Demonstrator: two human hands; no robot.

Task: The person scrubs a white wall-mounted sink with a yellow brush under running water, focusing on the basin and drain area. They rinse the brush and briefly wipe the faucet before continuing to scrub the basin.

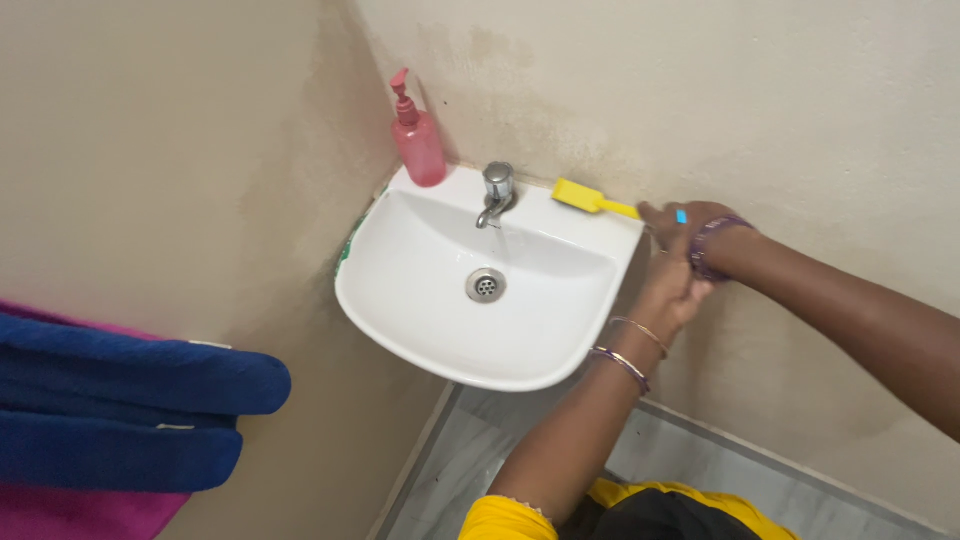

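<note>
Clearly mid-work at the right-hand end of the white sink point(420, 330): right hand point(690, 222) closed around the handle end of a yellow brush point(590, 199), head of the brush lying on the back ledge of the basin against the wall, just right of the chrome tap point(496, 192). Left hand point(672, 290) raised beside the basin's right edge, fingers curled and touching the right wrist, not visibly holding anything; exact grip hard to tell from this angle. Thin stream of water running from the tap toward the drain point(486, 285). Basin bowl already white and free of visible dirt; no foam or scrubbing marks to be seen, so judged at an early or in-between stage, brush not yet down in the bowl. Pink soap dispenser point(417, 140) upright at the back left corner, untouched. Blue towel point(130, 410) hanging well apart at the left.
</note>
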